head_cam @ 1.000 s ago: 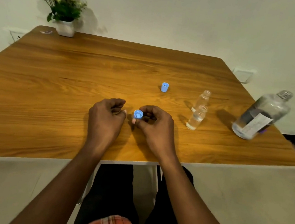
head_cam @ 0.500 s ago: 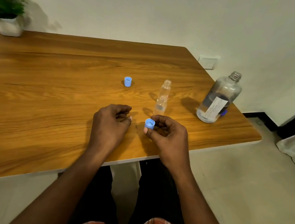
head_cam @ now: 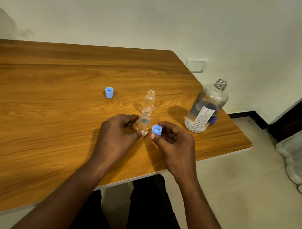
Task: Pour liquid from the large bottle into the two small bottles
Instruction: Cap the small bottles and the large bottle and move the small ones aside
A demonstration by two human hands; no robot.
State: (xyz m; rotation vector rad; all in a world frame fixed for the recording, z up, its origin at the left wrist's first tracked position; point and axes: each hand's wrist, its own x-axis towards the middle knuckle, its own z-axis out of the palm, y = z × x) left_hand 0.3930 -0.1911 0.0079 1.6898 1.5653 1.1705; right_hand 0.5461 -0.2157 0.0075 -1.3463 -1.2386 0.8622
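A wooden table (head_cam: 52, 102) fills the left and middle of the view, its near edge running toward the person's lap. Farthest left of the small things, a blue cap (head_cam: 109, 92) stands alone on the wood, open side up, well apart from the hands. Next comes the left hand (head_cam: 115, 138), fingers curled and thumb forward, closing around the lower part of the near small bottle (head_cam: 144, 122); the thumb tip touches its base, though how firm the hold is I cannot tell. That bottle stands upright and uncapped with clear liquid in it. Just behind it, in line, stands the far small bottle (head_cam: 149, 100), also upright and open, with a scrap of red print on its side. To the right of the near bottle, the right hand (head_cam: 175, 146) pinches a second blue cap (head_cam: 157, 130) between thumb and fingers, open side facing up. Farther right, near the table's corner, the large bottle (head_cam: 206, 107) stands upright without a cap, liquid filling its lower part, a white label on its side.
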